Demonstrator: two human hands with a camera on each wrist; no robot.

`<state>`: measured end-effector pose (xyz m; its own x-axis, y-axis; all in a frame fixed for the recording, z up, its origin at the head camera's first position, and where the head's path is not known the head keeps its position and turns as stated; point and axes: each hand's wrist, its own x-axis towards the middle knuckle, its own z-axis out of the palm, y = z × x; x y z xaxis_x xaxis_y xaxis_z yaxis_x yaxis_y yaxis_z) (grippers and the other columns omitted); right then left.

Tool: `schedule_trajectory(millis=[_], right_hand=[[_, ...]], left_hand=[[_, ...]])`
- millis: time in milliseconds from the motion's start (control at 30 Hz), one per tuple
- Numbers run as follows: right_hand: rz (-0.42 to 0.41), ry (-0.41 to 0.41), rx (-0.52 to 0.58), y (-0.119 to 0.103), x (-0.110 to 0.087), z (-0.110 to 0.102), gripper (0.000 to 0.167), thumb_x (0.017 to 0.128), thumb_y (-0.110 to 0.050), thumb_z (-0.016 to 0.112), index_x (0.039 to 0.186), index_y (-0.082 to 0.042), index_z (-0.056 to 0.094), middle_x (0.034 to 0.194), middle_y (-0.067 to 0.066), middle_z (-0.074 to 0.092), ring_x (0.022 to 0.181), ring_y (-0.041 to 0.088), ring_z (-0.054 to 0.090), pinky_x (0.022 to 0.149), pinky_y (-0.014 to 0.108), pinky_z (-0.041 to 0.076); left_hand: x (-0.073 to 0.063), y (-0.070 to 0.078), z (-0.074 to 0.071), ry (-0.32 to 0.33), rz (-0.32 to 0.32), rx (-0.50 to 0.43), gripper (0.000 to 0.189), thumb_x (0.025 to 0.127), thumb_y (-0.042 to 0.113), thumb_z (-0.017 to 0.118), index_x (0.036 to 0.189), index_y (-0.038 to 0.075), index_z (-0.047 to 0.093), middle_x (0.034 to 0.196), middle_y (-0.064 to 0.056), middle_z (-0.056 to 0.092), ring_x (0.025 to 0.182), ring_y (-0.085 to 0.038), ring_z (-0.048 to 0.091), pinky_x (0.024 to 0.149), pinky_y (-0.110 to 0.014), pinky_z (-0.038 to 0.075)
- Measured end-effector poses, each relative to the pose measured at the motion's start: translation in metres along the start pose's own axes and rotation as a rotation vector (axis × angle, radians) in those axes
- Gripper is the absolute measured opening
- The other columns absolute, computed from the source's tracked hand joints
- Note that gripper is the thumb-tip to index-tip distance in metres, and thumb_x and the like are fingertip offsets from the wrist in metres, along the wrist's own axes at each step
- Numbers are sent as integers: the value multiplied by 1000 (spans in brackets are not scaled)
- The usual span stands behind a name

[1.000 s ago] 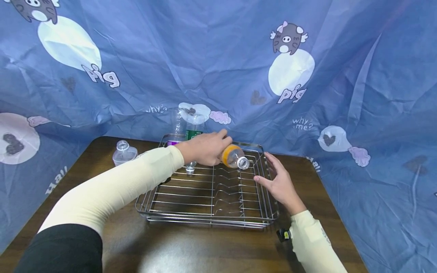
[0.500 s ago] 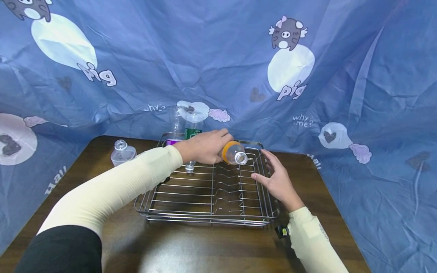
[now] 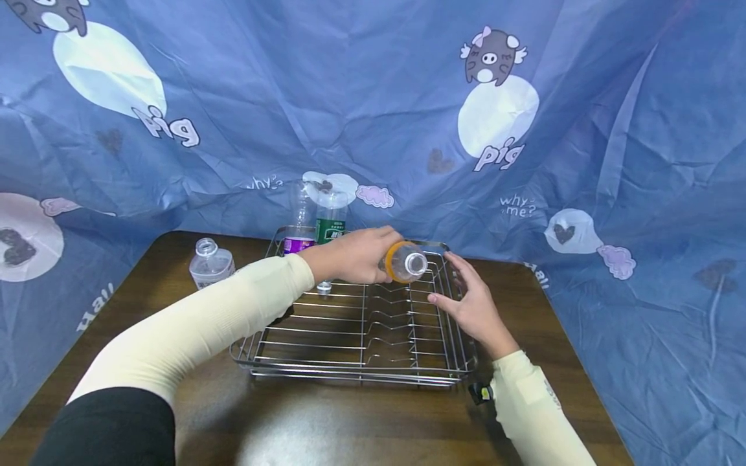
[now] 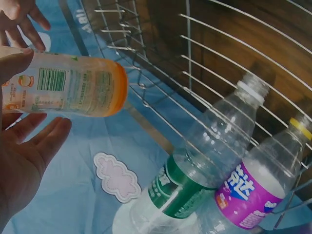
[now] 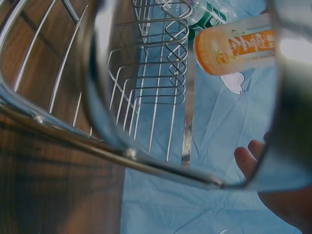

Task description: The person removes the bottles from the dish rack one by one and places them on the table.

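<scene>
My left hand (image 3: 357,255) grips a clear plastic bottle (image 3: 410,263) with an orange band, over the back right of the wire dish rack (image 3: 361,369). The bottle lies tilted, its uncapped mouth facing toward me; its orange label (image 4: 51,80) and barcode show in the left wrist view. My right hand (image 3: 474,314) is at the rack's right side, thumb and fingers spread around the rim, apart from the bottle. Two more empty bottles lean at the rack's back left: a green-labelled bottle (image 3: 330,228) and a purple-labelled bottle (image 3: 298,244). My left hand and forearm partly hide both.
A short clear bottle (image 3: 210,263), uncapped, stands on the brown table (image 3: 303,427) left of the rack, partly behind my left sleeve. A blue printed cloth (image 3: 373,97) hangs close behind the table. The rack's wire dividers (image 3: 384,323) rise along its right half.
In my left hand the orange-labelled bottle has turned so its mouth points more toward me. My left hand has shifted slightly. My right hand stays almost still.
</scene>
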<state>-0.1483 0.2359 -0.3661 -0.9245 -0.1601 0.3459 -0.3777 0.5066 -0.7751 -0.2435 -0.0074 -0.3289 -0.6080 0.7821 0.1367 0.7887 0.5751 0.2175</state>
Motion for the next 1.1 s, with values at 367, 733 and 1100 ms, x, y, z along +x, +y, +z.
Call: schedule_trajectory(millis=[367, 733, 1100], right_hand=[[-18, -15, 2, -3, 1, 4, 80, 79, 6, 81, 147, 10, 40, 153, 31, 36, 137, 49, 39, 111, 57, 37], [-26, -10, -6, 35, 9, 10, 85, 78, -1, 85, 151, -1, 41, 156, 23, 36, 141, 39, 39, 111, 56, 38], [-40, -28, -21, 35, 12, 13, 87, 79, -5, 86, 153, -6, 41, 158, 17, 36, 142, 39, 37, 112, 56, 37]], left_hand=[[-3, 8, -2, 15, 8, -110, 73, 78, 28, 87, 140, 13, 52, 125, -2, 58, 112, -21, 61, 101, -40, 50], [-7, 8, -2, 42, -16, -173, 73, 75, 26, 89, 138, 11, 54, 124, -1, 60, 113, -20, 61, 101, -38, 50], [-9, 9, -3, 74, 1, -222, 70, 74, 26, 91, 133, 11, 58, 120, 1, 62, 113, -18, 60, 102, -36, 49]])
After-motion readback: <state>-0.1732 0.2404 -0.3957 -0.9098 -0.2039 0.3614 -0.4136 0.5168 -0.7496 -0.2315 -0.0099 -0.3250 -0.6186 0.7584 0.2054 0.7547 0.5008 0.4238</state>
